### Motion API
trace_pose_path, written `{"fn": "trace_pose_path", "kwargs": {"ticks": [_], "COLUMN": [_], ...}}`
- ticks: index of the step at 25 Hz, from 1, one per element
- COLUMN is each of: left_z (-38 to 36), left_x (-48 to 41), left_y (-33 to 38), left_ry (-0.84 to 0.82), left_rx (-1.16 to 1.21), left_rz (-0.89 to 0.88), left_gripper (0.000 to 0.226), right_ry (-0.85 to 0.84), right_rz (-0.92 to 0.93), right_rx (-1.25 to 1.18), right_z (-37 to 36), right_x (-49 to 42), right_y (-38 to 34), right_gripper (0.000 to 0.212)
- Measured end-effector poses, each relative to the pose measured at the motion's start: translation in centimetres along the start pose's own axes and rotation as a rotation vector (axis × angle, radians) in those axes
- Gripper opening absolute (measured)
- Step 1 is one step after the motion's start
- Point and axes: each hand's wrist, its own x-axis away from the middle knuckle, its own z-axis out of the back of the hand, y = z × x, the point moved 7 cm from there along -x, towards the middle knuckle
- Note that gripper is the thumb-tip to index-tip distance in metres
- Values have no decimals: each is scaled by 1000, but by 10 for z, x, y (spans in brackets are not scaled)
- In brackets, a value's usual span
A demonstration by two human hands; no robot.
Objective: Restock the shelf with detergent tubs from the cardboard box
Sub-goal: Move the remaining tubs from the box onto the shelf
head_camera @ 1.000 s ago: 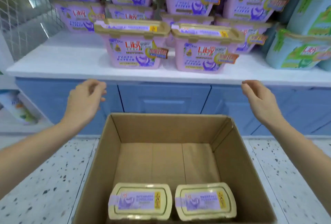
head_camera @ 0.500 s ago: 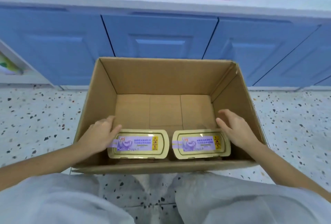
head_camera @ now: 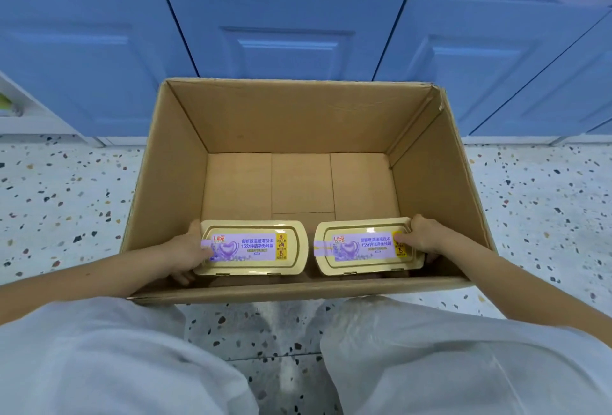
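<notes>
Inside the open brown cardboard box [head_camera: 299,123], against its near wall, 2 cream-lidded, purple-labelled detergent tubs [head_camera: 250,247] are kept side by side. Each outer end is gripped, by left hand [head_camera: 185,250] and right hand [head_camera: 424,237], probably for lifting both together.

Head camera, steeply downward, close over cardboard box [head_camera: 185,182]

A shop aisle, by the look: blue cabinet fronts [head_camera: 284,30] under a display ledge, speckled terrazzo floor [head_camera: 66,202], boxed stock [head_camera: 298,116].
</notes>
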Motion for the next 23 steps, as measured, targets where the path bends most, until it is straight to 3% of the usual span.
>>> {"fn": "trace_pose_path", "kwargs": {"ticks": [4,9,11,16,23], "left_z": [-3,11,12,14,55], "left_x": [-8,-5,0,5,34], "left_y": [-4,0,5,5,31], "left_ry": [-21,106,133,197,407], "left_rx": [240,332,384,461,128], "left_rz": [34,-8,-42,-99,-310], "left_gripper": [27,27,19,27,27], "right_ry": [-20,1,42,173,460], "right_rz": [17,11,38,184,272], "right_rx": [-82,-306,-333,-303,-105], "right_z": [-1,3,7,12,46], "right_x": [-4,-6,-5,5,38], "right_y": [2,6,6,-1,-10], "right_gripper": [30,29,29,31,37]}}
